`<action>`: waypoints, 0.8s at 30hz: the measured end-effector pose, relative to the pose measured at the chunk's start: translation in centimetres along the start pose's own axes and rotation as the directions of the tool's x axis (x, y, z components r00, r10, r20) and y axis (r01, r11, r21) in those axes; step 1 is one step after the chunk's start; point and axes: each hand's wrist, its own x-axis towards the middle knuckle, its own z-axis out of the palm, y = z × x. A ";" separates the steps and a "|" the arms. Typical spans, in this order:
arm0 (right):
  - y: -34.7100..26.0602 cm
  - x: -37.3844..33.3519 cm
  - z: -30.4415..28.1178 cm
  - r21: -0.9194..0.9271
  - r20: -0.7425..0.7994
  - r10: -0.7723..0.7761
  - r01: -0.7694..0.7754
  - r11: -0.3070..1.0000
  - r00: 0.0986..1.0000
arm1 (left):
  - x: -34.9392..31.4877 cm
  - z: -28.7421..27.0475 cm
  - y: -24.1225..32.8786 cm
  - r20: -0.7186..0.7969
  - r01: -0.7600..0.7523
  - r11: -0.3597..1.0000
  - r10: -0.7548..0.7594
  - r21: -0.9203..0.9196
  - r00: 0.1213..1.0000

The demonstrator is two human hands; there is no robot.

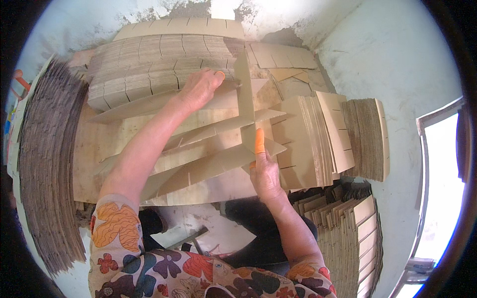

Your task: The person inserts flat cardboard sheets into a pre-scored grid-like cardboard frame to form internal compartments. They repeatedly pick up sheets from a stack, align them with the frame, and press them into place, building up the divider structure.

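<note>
Two slotted strips (pixel 203 174) could crease near worktop's (pixel 194 118) front edge if right hand (pixel 265 171), pinching crosspiece (pixel 247 94), pushes unevenly; left hand (pixel 201 89) curled, grip I can't tell.

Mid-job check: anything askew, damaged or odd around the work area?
Yes, two things. The back wall has dark, flaking patches, so its surface looks damaged. Toward the far right, loose cardboard pieces overlap at mixed angles, unlike the neatly aligned slotted stack to their left.
</note>
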 end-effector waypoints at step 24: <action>-3.6 -1.3 -7.1 -0.168 0.107 0.108 -0.089 0.982 0.988 | -4.4 -5.0 4.8 0.007 0.212 0.905 -0.226 -0.368 0.974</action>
